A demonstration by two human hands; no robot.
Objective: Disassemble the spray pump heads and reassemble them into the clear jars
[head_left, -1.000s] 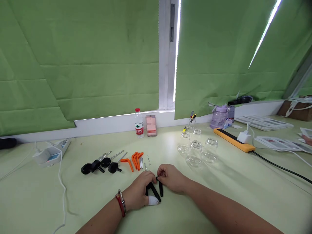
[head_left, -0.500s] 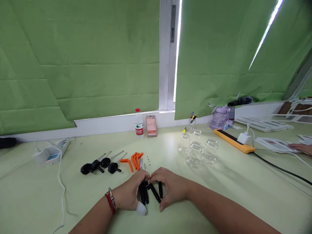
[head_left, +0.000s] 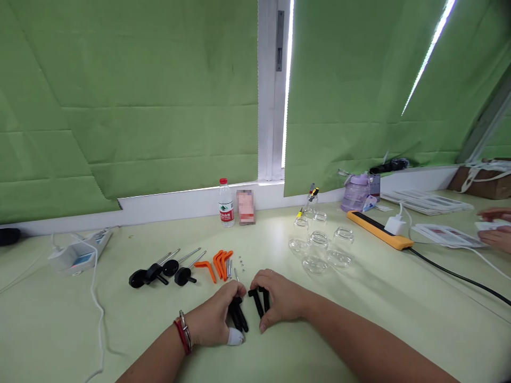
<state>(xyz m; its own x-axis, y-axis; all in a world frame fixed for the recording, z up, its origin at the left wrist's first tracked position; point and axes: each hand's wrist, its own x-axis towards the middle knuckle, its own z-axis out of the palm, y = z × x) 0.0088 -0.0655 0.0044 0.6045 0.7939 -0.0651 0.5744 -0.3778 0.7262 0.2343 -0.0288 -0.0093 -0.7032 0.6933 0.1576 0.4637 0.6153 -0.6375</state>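
Observation:
My left hand, with a white cover on the thumb, curls round black plastic handles lying on the table. A small gap away, my right hand curls round two more black handles, thumb at their lower end. Just beyond my hands lie orange L-shaped pieces, several metal pins and tiny nuts. Left of these are several black round parts with metal rods.
Several clear glass jars stand at the right. Behind are a water bottle and a purple jug. An orange power strip trails a black cable. At far left is a white power strip. Another person's hands hold something white at far right.
My right hand has moved up slightly with its two black handles, now more upright and farther from the left group. The other person's hands have come further into view.

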